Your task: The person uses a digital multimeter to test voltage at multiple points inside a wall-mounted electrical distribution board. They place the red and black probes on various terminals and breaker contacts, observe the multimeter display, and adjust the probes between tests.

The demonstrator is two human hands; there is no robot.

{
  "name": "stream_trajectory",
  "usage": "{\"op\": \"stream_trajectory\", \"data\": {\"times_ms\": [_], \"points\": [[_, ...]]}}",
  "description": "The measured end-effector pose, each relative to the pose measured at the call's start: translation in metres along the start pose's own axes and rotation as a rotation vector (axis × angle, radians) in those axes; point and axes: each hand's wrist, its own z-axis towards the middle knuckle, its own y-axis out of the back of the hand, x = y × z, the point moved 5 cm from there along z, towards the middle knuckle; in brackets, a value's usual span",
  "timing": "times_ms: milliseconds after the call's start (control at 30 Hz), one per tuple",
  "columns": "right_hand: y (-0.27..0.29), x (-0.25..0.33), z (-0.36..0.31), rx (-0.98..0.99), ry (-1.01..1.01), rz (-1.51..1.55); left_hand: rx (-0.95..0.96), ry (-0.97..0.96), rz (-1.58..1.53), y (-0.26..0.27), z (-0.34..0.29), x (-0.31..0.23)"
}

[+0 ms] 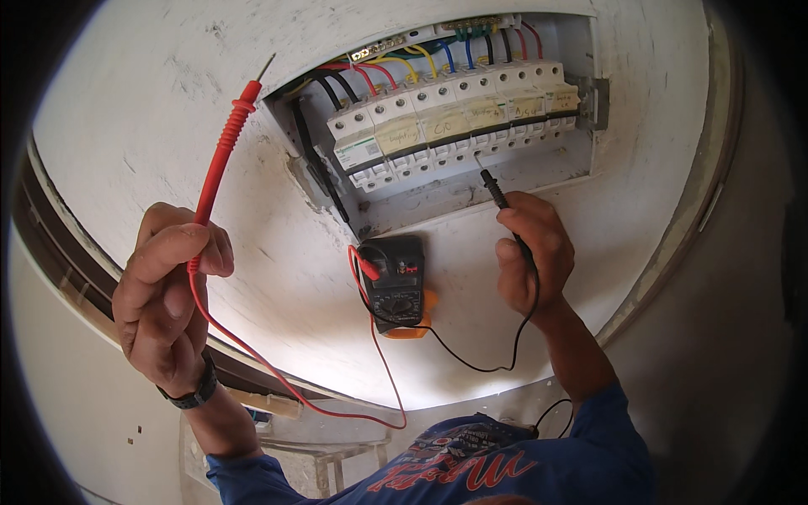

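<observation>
"Left grip [172, 290]?"
"Closed around the red test probe [222, 156], left of the breaker row [450, 124]."
"Right grip [536, 252]?"
"Closed around the black test probe [494, 188], tip at the row's lower edge; contact unclear."

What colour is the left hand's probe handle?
The probe handle is red, seen in the head view.

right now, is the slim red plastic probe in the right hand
No, the left hand holds the red probe, the right hand a slim black probe.
</observation>
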Motion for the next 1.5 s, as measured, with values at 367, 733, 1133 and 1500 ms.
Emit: {"op": "stream_trajectory", "data": {"times_ms": [367,733,1133,1500], "points": [[-0.015,0.016,0.003,0.06,0.059,0.011,-0.426,-0.383,0.546,-0.009,-0.006,0.022],[-0.029,0.02,0.014,0.083,0.067,-0.12,-0.382,-0.397,0.753,-0.026,0.025,0.008],[-0.034,0.023,0.015,0.068,0.057,-0.143,-0.03,-0.59,0.801,-0.054,0.072,0.029],[-0.031,0.02,0.015,0.078,0.06,-0.118,-0.054,-0.812,0.873,-0.072,0.093,0.027]]}}
